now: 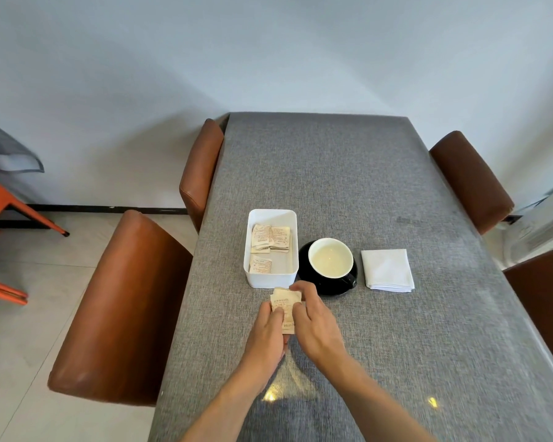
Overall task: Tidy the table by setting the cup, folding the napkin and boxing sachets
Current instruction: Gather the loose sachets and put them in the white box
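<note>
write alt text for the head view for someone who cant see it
Both hands, left hand and right hand, hold a few sachets just in front of a white box that already contains several. To its right on the grey table sit a cup on a black saucer and a folded napkin.

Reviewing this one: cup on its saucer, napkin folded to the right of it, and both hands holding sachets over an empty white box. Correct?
Not quite. The head view shows the white box is not empty: several sachets already lie in it. The rest stands: cup on saucer, folded napkin to its right, left hand and right hand holding sachets.
</note>
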